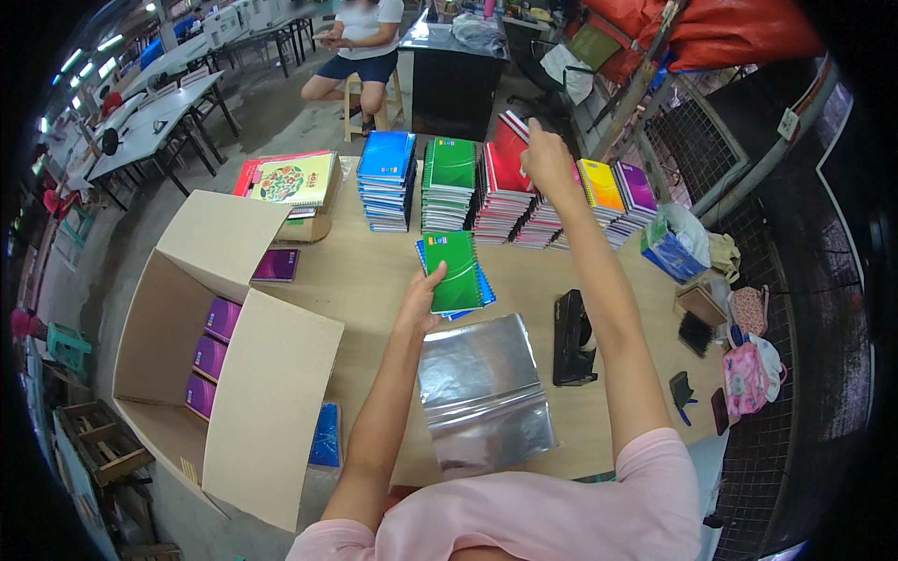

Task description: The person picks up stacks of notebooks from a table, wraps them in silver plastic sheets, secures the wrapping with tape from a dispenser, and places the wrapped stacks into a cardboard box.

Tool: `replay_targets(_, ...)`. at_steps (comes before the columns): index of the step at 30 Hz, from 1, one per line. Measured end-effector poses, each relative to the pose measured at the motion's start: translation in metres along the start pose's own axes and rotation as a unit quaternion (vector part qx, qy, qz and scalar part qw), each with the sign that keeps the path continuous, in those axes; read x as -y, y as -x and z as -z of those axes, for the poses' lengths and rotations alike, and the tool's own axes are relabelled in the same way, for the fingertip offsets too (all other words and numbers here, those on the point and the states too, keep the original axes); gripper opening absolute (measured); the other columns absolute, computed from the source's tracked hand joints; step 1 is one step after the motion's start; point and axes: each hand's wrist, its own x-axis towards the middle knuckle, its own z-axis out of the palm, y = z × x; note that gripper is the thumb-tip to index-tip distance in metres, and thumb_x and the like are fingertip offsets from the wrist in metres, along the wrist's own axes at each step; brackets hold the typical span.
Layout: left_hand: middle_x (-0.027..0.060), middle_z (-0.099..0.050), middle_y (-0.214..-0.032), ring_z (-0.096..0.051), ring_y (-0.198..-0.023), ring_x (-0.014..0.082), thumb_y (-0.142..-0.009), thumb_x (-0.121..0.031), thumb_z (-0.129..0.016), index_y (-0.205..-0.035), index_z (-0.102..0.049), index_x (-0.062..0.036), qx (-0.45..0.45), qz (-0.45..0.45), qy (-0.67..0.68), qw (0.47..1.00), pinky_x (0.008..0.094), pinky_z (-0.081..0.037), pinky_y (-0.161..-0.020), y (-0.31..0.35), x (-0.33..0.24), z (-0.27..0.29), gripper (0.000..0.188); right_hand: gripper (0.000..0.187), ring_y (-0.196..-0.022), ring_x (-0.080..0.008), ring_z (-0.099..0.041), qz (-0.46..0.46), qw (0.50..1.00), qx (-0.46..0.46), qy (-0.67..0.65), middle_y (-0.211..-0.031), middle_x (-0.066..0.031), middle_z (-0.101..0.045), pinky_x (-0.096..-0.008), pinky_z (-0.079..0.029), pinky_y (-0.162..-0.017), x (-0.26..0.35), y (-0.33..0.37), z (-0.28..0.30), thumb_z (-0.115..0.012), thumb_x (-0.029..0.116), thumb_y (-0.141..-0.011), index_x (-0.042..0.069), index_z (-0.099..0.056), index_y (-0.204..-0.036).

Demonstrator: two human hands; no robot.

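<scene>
My left hand (424,299) grips a green spiral notebook (453,269) with a blue notebook (485,288) fanned out beneath it, thumb on the green cover. Reaching far forward, my right hand (550,166) closes on the edge of a red notebook (508,150) at the top of the red stack; its fingertips are partly hidden. Left of that stand stacks of green notebooks (450,168) and blue notebooks (386,154). Yellow notebooks (601,187) and purple notebooks (635,190) stand to the right of my forearm. Clear plastic sleeves (486,393) lie flat below my left hand.
An open cardboard box (271,374) with purple notebook packs (209,355) stands at left. A black tape dispenser (571,341) sits right of the sleeves. A brush (695,334) and pink pouch (745,379) lie at the right edge. A person (365,47) sits beyond the table.
</scene>
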Motion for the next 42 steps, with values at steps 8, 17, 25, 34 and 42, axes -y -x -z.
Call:
replay_targets(8,0.0119,-0.063,-0.115,-0.065,-0.099,0.0229,-0.096,-0.028,-0.057,-0.126,-0.050,-0.0035,0.056,-0.039,0.209,0.975,0.0388,-0.056,-0.083,0.012,0.030,-0.065,0.039,0.059,-0.081,-0.0366,-0.068,0.120,0.953,0.259,0.102,-0.092,-0.0215,-0.067,-0.0466,-0.055,-0.067,0.098,0.163,0.035,-0.060,0.012,-0.083,-0.004,-0.037,-0.135)
replay_targets(17,0.0143,-0.064,-0.116,-0.066,-0.100,0.0257,-0.090,-0.020,-0.061,-0.123,-0.052,0.0000,0.020,0.037,0.149,0.988,0.0411,-0.055,-0.089,-0.004,0.057,-0.035,0.040,0.049,-0.105,-0.0364,-0.057,0.015,0.996,-0.087,0.003,-0.104,-0.0235,-0.060,-0.0450,-0.048,-0.089,-0.078,0.083,-0.013,-0.079,0.030,-0.074,0.000,-0.059,-0.108)
replay_targets(25,0.0130,-0.063,-0.117,-0.065,-0.103,0.0242,-0.090,-0.021,-0.065,-0.126,-0.050,-0.0025,-0.008,-0.022,0.083,0.996,0.0390,-0.053,-0.091,0.001,0.057,-0.048,0.043,0.038,-0.081,-0.0399,-0.067,0.031,0.989,0.102,0.105,-0.081,-0.0209,-0.068,-0.0489,-0.055,-0.072,-0.106,0.049,-0.031,-0.070,0.022,-0.081,-0.002,-0.059,-0.108)
replay_targets(34,0.0112,-0.061,-0.117,-0.062,-0.107,0.0241,-0.095,-0.026,-0.060,-0.129,-0.045,-0.0070,-0.021,-0.107,0.069,0.992,0.0410,-0.053,-0.091,0.004,0.065,-0.061,0.042,0.050,-0.075,-0.0366,-0.068,0.057,0.983,0.157,0.075,-0.087,-0.0250,-0.065,-0.0463,-0.055,-0.060,0.022,0.124,0.083,-0.053,0.004,-0.084,-0.007,-0.042,-0.131)
replay_targets(42,0.0131,-0.061,-0.115,-0.063,-0.102,0.0252,-0.094,-0.039,-0.050,-0.126,-0.049,-0.0040,0.201,0.030,0.270,0.941,0.0463,-0.053,-0.091,0.006,0.110,-0.055,0.048,0.056,-0.080,-0.0305,-0.070,0.198,0.912,0.356,-0.041,-0.092,-0.0206,-0.067,-0.0400,-0.054,-0.062,0.057,0.200,0.075,-0.066,0.019,-0.084,-0.005,-0.041,-0.128)
